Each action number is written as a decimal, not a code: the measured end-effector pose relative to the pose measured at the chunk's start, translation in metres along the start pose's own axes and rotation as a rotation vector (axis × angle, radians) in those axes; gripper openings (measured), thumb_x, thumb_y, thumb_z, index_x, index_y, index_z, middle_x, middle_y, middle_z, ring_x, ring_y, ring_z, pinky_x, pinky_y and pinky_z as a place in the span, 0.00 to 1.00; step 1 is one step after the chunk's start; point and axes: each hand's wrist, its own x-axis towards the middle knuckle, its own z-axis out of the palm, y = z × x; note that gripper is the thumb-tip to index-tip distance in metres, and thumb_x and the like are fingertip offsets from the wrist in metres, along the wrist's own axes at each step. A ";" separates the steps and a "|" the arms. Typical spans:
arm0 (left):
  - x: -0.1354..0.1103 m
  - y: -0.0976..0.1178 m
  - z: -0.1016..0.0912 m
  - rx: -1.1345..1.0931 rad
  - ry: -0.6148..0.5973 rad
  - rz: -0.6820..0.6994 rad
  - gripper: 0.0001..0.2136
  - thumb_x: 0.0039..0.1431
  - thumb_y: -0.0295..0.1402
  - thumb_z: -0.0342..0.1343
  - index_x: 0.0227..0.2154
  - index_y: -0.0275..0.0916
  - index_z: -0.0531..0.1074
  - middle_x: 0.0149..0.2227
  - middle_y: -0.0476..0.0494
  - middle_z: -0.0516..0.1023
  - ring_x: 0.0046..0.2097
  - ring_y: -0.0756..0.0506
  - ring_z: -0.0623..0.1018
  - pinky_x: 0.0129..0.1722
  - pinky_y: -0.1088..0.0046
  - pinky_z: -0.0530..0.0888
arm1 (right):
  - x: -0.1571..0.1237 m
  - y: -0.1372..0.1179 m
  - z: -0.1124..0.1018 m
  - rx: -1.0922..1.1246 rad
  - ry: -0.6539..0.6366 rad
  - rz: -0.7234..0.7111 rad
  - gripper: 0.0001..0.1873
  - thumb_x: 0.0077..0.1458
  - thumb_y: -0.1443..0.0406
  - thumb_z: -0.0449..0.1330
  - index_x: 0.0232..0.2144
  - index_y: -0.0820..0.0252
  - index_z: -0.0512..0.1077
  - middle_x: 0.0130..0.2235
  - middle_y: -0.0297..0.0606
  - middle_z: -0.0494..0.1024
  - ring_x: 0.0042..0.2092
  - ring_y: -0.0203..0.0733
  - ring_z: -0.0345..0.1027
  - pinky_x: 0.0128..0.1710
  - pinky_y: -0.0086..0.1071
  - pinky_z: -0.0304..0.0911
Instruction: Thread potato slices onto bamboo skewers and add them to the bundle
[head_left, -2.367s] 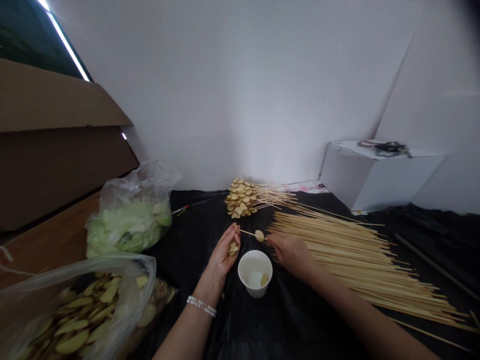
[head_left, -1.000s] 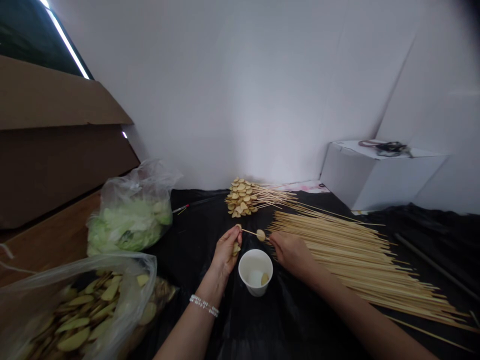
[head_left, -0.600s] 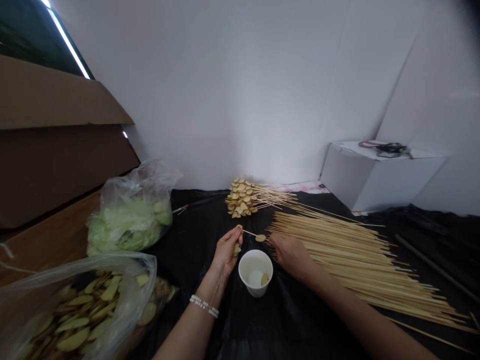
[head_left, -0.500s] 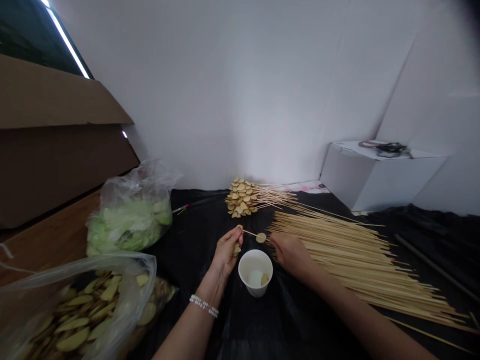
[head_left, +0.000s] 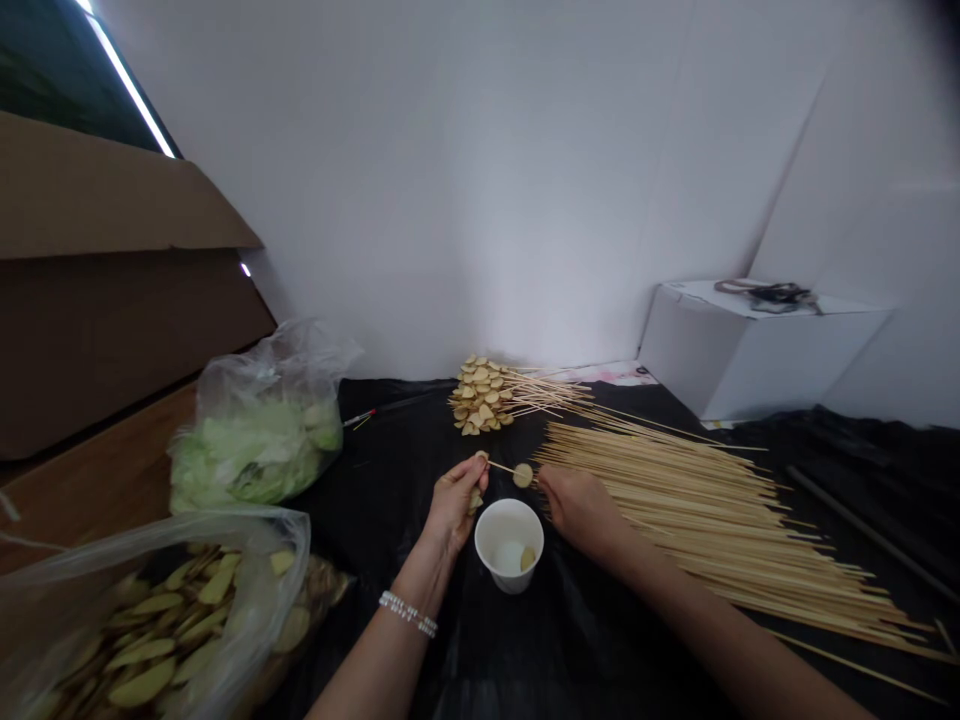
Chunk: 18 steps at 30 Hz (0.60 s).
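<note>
**Left hand** [head_left: 454, 505]: fingers [head_left: 481, 462] pinched narrow on the near end of a bamboo skewer [head_left: 504, 468]; a few potato slices [head_left: 474, 502] were tucked under them.

**On the skewer:** one potato slice [head_left: 523, 475], threaded near the far end.

**Right hand** [head_left: 581, 515]: fingers [head_left: 545, 478] curled just beside that slice; I could not tell whether they gripped the skewer.

**Between the hands:** a white paper cup [head_left: 508, 582], holding a pale lump and one slice.

**On the black-sheeted worktop** [head_left: 600, 650]: loose bamboo skewers [head_left: 697, 525] fanned out on the right; a bundle of slice-laden skewers [head_left: 476, 397] at the far edge.

**Left side:** clear bags of pale green leaves [head_left: 255, 450] and potato slices [head_left: 150, 640].
</note>
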 end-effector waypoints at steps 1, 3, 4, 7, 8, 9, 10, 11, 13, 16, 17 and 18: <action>0.000 -0.001 0.000 0.001 -0.003 0.001 0.10 0.38 0.25 0.70 0.27 0.30 0.79 0.25 0.46 0.78 0.21 0.58 0.71 0.22 0.87 0.69 | 0.000 0.000 0.000 -0.015 0.016 0.001 0.12 0.61 0.69 0.46 0.31 0.60 0.68 0.31 0.38 0.75 0.33 0.37 0.65 0.31 0.30 0.47; 0.000 -0.002 -0.001 0.003 -0.016 0.003 0.10 0.38 0.25 0.70 0.27 0.31 0.79 0.24 0.46 0.77 0.21 0.58 0.71 0.22 0.87 0.69 | -0.001 -0.001 0.000 -0.029 0.034 0.002 0.12 0.61 0.70 0.45 0.31 0.60 0.68 0.31 0.39 0.75 0.32 0.37 0.65 0.31 0.31 0.47; 0.000 -0.002 -0.001 0.005 -0.023 0.004 0.10 0.38 0.26 0.70 0.27 0.31 0.79 0.24 0.46 0.77 0.21 0.58 0.71 0.22 0.87 0.69 | -0.002 -0.001 0.001 -0.025 0.033 0.005 0.12 0.61 0.70 0.45 0.31 0.60 0.68 0.31 0.39 0.75 0.32 0.37 0.65 0.31 0.31 0.47; 0.000 -0.003 -0.002 0.018 -0.046 0.002 0.11 0.38 0.26 0.70 0.28 0.30 0.79 0.22 0.47 0.76 0.20 0.58 0.70 0.21 0.87 0.68 | -0.002 -0.001 0.001 0.030 0.001 0.016 0.12 0.61 0.69 0.45 0.32 0.60 0.68 0.31 0.39 0.76 0.32 0.37 0.65 0.31 0.30 0.48; 0.000 -0.002 -0.002 0.021 -0.052 0.003 0.11 0.38 0.27 0.70 0.28 0.30 0.79 0.21 0.47 0.75 0.20 0.58 0.70 0.20 0.87 0.67 | -0.001 -0.001 0.001 0.061 -0.014 0.019 0.12 0.61 0.69 0.46 0.32 0.60 0.68 0.31 0.39 0.76 0.32 0.37 0.66 0.31 0.30 0.48; 0.000 -0.002 -0.002 0.022 -0.054 0.005 0.11 0.37 0.27 0.70 0.28 0.29 0.79 0.21 0.47 0.75 0.20 0.58 0.69 0.20 0.87 0.67 | -0.001 0.000 0.001 0.094 -0.031 0.021 0.12 0.61 0.68 0.46 0.31 0.60 0.69 0.32 0.39 0.76 0.33 0.37 0.66 0.31 0.29 0.49; -0.001 -0.001 -0.002 0.023 -0.055 0.006 0.11 0.37 0.26 0.70 0.27 0.29 0.79 0.21 0.47 0.75 0.20 0.58 0.69 0.20 0.87 0.66 | 0.000 0.000 0.001 0.129 -0.047 0.024 0.12 0.61 0.68 0.46 0.31 0.60 0.69 0.32 0.39 0.76 0.33 0.37 0.66 0.32 0.29 0.49; -0.001 -0.001 -0.002 0.025 -0.057 0.004 0.11 0.36 0.26 0.70 0.27 0.30 0.79 0.21 0.47 0.75 0.20 0.58 0.69 0.20 0.86 0.66 | 0.001 0.001 0.001 0.168 -0.062 0.023 0.12 0.61 0.68 0.47 0.30 0.60 0.69 0.31 0.38 0.76 0.33 0.36 0.66 0.32 0.28 0.50; -0.002 0.000 0.000 0.035 -0.060 -0.006 0.11 0.36 0.27 0.70 0.27 0.30 0.79 0.20 0.48 0.74 0.19 0.58 0.69 0.20 0.86 0.66 | 0.002 0.003 0.002 0.246 -0.089 0.027 0.13 0.60 0.68 0.48 0.28 0.60 0.69 0.30 0.37 0.75 0.31 0.35 0.65 0.31 0.28 0.51; -0.003 0.000 0.003 0.034 -0.036 -0.018 0.10 0.37 0.26 0.70 0.26 0.31 0.79 0.22 0.47 0.76 0.20 0.58 0.70 0.20 0.86 0.67 | 0.005 0.007 0.004 0.334 -0.092 0.040 0.13 0.59 0.69 0.48 0.25 0.60 0.69 0.26 0.35 0.73 0.28 0.34 0.62 0.29 0.27 0.50; -0.004 0.000 0.003 0.025 -0.024 -0.018 0.09 0.38 0.25 0.70 0.26 0.31 0.78 0.23 0.46 0.77 0.21 0.58 0.70 0.21 0.86 0.68 | 0.005 0.008 0.005 0.343 -0.075 0.044 0.14 0.59 0.69 0.48 0.24 0.61 0.68 0.26 0.35 0.73 0.28 0.34 0.62 0.29 0.27 0.50; -0.003 0.000 0.004 0.015 -0.019 -0.013 0.09 0.38 0.25 0.69 0.26 0.31 0.78 0.25 0.45 0.77 0.21 0.58 0.71 0.22 0.86 0.69 | 0.006 0.010 0.006 0.343 -0.052 0.046 0.14 0.59 0.68 0.48 0.24 0.61 0.68 0.25 0.34 0.72 0.28 0.34 0.61 0.29 0.27 0.50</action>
